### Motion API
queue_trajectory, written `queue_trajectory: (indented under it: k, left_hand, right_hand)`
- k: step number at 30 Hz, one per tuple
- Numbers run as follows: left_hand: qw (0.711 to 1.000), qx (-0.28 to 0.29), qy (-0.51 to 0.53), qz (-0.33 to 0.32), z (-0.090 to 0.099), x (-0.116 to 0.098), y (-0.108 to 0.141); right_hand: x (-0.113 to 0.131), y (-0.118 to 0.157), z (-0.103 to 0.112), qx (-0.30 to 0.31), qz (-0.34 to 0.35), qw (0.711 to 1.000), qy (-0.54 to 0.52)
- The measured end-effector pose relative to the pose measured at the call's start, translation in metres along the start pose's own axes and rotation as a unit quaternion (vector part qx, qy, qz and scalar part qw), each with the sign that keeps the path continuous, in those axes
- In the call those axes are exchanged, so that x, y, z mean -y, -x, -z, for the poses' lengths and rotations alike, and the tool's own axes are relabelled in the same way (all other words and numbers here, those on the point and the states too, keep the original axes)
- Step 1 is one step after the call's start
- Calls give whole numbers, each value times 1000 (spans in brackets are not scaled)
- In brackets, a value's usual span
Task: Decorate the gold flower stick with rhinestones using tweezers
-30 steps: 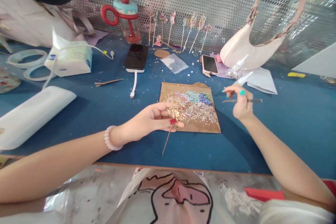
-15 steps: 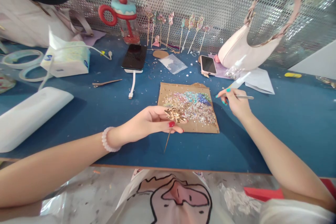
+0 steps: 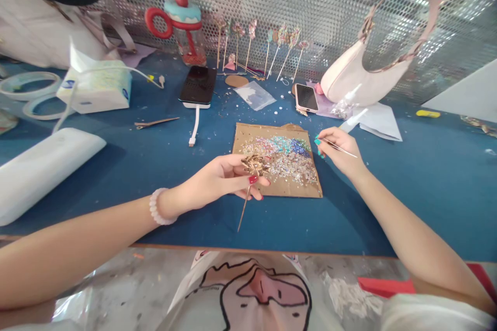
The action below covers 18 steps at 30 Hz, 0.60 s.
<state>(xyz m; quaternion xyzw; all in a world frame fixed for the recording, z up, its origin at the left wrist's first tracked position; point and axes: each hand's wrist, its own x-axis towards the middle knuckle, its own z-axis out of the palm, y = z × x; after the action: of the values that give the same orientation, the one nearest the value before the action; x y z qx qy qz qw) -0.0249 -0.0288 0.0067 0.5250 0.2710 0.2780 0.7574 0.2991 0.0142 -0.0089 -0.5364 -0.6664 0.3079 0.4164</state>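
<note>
Pinched in my left hand (image 3: 221, 181) is a gold flower-shaped ornament (image 3: 255, 165) on a thin stick, its stem pointing down toward the table's front edge. Below and behind it lies a square of brown cardboard (image 3: 279, 190). Loose rhinestones (image 3: 293, 165) cover much of the cardboard: clear ones in front, turquoise and blue ones toward the back. Just right of the cardboard, my right hand (image 3: 341, 150) is closed around a pair of slim metal tweezers (image 3: 341, 150), whose two arms stick out to the right.
Decorated sticks (image 3: 285, 44) stand along the perforated metal wall. Behind the cardboard are a small clear bag (image 3: 255, 95) and a pink-edged phone (image 3: 306, 98). A black phone (image 3: 199, 84), a hair clip (image 3: 156, 122) and a tissue pack (image 3: 97, 88) lie left; a white handbag (image 3: 349, 72) stands right.
My left hand has turned the gold flower so its face tilts more toward me, the stem swinging slightly left. In my right hand the tweezers have rotated, their rear end now angled lower.
</note>
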Motion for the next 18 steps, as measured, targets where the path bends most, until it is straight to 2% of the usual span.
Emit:
queue_trajectory:
  k: [8, 18]
  left_hand:
    - [999, 13, 11, 32, 1, 1, -2]
    - [998, 26, -9, 50, -1, 2, -3]
  right_hand:
    - [1, 3, -4, 32, 28, 999, -3]
    - [11, 9, -9, 17, 101, 992, 69]
